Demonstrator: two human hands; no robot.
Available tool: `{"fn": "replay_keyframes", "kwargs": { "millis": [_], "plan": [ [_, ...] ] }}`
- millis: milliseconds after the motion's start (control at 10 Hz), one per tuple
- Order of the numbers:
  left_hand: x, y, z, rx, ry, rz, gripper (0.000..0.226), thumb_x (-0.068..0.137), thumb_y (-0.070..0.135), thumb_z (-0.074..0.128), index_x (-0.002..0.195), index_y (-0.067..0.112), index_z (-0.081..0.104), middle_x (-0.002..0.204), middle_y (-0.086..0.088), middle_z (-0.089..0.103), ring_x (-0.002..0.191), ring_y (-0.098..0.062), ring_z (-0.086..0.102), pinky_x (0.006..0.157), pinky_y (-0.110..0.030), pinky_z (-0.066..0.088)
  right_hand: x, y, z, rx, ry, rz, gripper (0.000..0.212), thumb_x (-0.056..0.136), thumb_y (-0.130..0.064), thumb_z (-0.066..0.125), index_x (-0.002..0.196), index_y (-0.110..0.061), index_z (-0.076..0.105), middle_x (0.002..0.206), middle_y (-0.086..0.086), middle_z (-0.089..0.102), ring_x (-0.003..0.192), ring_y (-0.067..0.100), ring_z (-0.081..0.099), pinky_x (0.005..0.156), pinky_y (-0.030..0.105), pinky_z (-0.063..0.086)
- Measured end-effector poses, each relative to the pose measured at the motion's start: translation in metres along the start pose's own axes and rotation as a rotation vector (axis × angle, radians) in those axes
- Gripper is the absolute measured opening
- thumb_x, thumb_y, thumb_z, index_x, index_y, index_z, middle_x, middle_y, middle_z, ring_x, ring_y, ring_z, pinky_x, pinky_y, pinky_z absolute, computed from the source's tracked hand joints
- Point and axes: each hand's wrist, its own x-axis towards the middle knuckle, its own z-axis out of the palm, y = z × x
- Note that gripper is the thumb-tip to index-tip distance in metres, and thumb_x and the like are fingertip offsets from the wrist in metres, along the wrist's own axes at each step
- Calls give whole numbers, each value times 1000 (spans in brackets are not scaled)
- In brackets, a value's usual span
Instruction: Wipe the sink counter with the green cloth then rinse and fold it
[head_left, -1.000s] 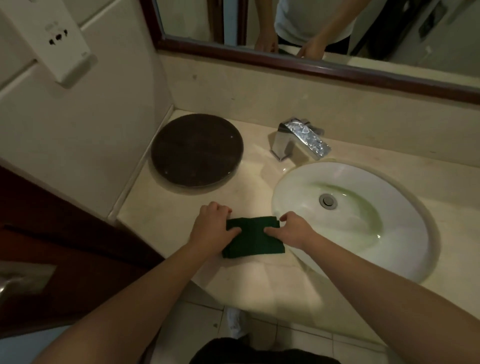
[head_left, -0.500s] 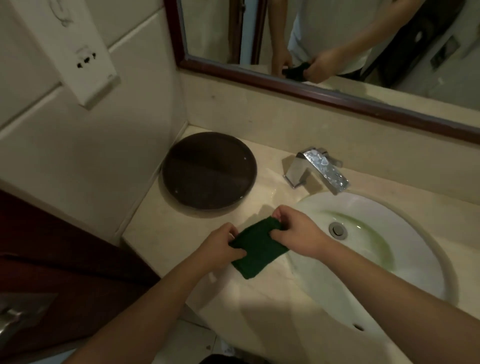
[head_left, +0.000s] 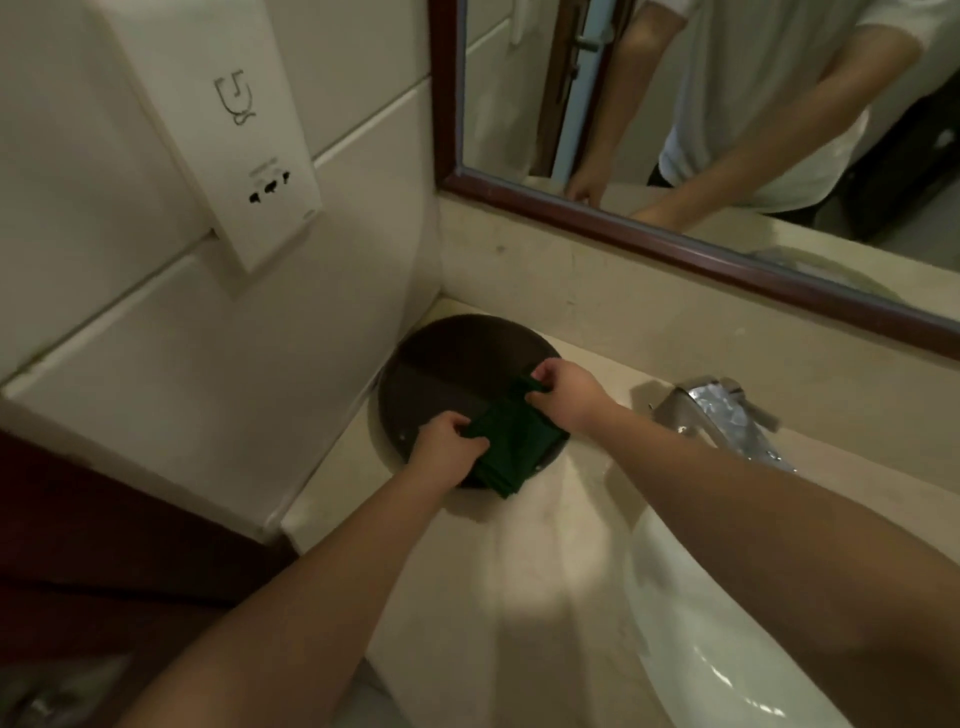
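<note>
Both hands, left (head_left: 448, 435) and right (head_left: 566, 391), pinching folded green cloth (head_left: 511, 451) over dark round tray (head_left: 441, 374).

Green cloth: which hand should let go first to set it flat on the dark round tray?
Probably the right hand: it pinches the far corner, lifted above the tray. The left hand pins the green cloth near the tray's front rim.

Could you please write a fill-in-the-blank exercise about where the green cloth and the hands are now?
1. Both hands hold the green cloth over the round dark ____.
2. The left hand grips the cloth's near end; the far end is gripped by the ____ hand.
3. The faucet lies to the ____ of the cloth.
4. Above the counter hangs a framed ____.

Missing words: tray; right; right; mirror
</note>
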Motion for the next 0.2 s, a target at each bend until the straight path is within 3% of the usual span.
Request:
{"fn": "replay_keyframes", "kwargs": {
  "millis": [100, 200],
  "plan": [
    [-1, 2, 4, 225, 59, 39, 47, 89, 28, 64, 132, 13, 52, 128, -12, 54, 114, -29, 54, 97, -37, 47, -4, 6, 8, -119, 53, -17, 47, 85, -23, 66, 128, -16, 51, 120, 11, 59, 109, 30, 57, 91, 38, 49],
    [-19, 1, 10, 598, 211, 202, 45, 90, 35, 57, 132, 19, 50, 137, -9, 41, 125, -30, 38, 103, -41, 39, -22, 10, 19, -226, 126, -180, 45, 84, -21, 63, 128, -17, 55, 122, 11, 57, 111, 31, 54, 92, 39, 48]
  ]
}}
